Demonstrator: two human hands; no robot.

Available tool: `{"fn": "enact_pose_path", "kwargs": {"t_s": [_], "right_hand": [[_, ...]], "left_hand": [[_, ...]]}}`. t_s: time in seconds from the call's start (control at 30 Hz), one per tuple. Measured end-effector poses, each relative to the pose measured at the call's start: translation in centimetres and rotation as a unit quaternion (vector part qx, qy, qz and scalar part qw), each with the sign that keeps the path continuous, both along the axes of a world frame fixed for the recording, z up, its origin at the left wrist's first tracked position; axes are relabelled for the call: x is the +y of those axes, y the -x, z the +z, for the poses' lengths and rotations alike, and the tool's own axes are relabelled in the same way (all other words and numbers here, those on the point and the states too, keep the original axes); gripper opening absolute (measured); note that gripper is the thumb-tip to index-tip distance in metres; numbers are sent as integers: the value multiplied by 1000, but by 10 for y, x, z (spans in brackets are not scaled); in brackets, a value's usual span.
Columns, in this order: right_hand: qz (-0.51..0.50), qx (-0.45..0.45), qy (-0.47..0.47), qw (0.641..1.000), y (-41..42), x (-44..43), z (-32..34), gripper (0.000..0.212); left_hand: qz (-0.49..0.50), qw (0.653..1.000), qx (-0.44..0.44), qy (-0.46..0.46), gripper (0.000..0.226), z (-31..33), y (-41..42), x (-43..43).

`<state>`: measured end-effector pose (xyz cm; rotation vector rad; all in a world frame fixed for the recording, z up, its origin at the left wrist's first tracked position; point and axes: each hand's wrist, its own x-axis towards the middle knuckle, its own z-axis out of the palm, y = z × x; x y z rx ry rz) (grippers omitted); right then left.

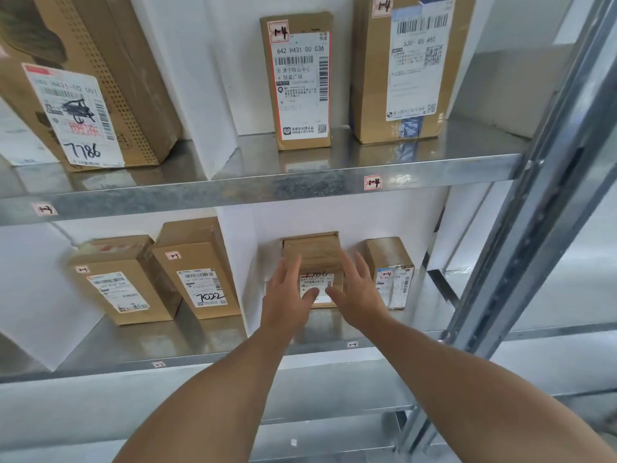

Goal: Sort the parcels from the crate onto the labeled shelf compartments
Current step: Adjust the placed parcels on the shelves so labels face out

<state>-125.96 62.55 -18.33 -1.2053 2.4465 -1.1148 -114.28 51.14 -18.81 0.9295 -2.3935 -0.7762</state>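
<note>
A small brown cardboard parcel [314, 255] with a white label stands on the lower metal shelf [187, 339], in the compartment tagged 2-4 [352, 344]. My left hand [287, 295] is at its left front, fingers straight, thumb across the label. My right hand [357, 295] is at its right front, fingers spread and straight. Neither hand curls round the parcel. A second small parcel [390, 272] stands just to its right in the same compartment.
Two parcels [123, 282] [200, 269] stand left of a white divider [237, 262] in compartment 2-3. On the upper shelf [267, 188] stand a large box [90, 81] and two tall parcels [300, 78] [407, 65]. A metal upright [521, 228] runs along the right.
</note>
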Motion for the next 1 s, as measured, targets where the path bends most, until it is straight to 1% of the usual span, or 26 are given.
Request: {"fn": "enact_pose_path", "kwargs": {"t_s": [0.13, 0.23, 0.3, 0.4, 0.47, 0.53, 0.67, 0.77, 0.9, 1.0], "right_hand": [[-22, 27, -21, 999, -17, 31, 9, 73], [-34, 47, -30, 998, -28, 59, 10, 67], [-33, 60, -55, 996, -32, 79, 7, 65], [-62, 50, -100, 992, -34, 107, 2, 66], [-87, 30, -102, 990, -32, 121, 0, 69], [-102, 18, -89, 991, -25, 129, 1, 70], [-118, 24, -74, 990, -4, 136, 5, 71], [-115, 26, -79, 990, 16, 136, 8, 71], [-88, 22, -86, 992, 49, 125, 9, 72], [-83, -9, -70, 994, 73, 116, 7, 71]], "left_hand": [[-23, 1000, 17, 10, 70, 6, -15, 23], [-34, 999, 15, -8, 69, 2, -20, 40], [-45, 998, 18, -26, 68, -1, -22, 54], [-61, 997, 15, -49, 67, -3, -19, 79], [-75, 996, 10, -55, 65, 0, -15, 95], [-88, 994, 11, -58, 63, 6, -8, 106], [-109, 993, 18, -41, 60, 13, 14, 115], [-105, 993, 14, -44, 64, 14, 34, 116], [-97, 994, 12, -51, 69, 14, 64, 113], [-98, 994, 0, -58, 72, 14, 84, 107]]}}
